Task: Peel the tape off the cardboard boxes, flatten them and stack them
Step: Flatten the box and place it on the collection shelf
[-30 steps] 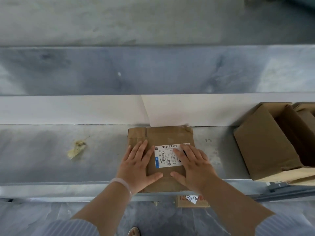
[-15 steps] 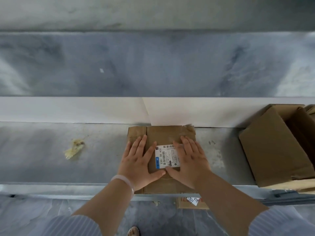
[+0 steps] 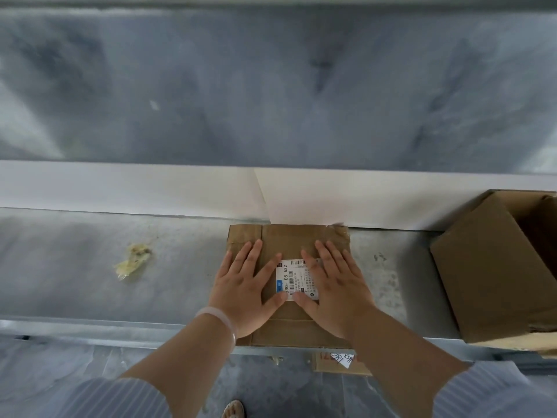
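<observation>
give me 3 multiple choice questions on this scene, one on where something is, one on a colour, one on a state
1. Where does the crumpled tape wad lie relative to the flat box?
A. to its left
B. to its right
C. on top of it

2. The label on the flat box is mainly:
A. white
B. red
C. green

3. The left hand and right hand on the flat box are:
A. clenched in fists
B. flat, fingers straight
C. pinching a flap

Key:
1 A, the tape wad lies apart from the box, beyond the left hand.
2 A, it is white with black barcodes.
3 B, both press palm-down on the cardboard.
</observation>
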The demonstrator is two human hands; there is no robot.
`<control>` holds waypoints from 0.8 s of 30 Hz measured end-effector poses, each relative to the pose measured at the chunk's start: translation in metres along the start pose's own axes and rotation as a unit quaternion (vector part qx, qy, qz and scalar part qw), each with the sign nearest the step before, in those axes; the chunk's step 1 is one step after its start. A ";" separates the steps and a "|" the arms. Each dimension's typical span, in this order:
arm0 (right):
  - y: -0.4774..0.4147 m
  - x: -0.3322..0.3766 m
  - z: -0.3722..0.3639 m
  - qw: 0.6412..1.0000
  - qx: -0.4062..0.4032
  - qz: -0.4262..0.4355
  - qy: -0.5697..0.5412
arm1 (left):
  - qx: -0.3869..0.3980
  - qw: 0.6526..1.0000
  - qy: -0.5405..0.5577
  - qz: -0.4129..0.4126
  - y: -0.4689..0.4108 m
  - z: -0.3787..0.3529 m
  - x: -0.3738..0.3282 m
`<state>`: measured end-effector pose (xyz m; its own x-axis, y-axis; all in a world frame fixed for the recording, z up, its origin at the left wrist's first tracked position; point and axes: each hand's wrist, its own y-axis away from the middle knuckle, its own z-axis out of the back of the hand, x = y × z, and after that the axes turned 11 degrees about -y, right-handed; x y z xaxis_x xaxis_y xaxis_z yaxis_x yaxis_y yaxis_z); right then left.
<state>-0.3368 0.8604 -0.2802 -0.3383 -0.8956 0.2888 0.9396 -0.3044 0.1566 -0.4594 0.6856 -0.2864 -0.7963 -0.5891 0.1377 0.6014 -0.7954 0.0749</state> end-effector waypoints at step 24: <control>0.107 0.021 0.013 0.972 -0.107 -0.143 -0.153 | 0.034 0.915 0.289 0.278 0.127 0.018 -0.012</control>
<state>-0.2444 0.8128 -0.2452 -0.5568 -0.6351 0.5354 0.7825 -0.6173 0.0815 -0.3721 0.5937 -0.2610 -0.2547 -0.8929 -0.3712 0.9114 -0.3500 0.2165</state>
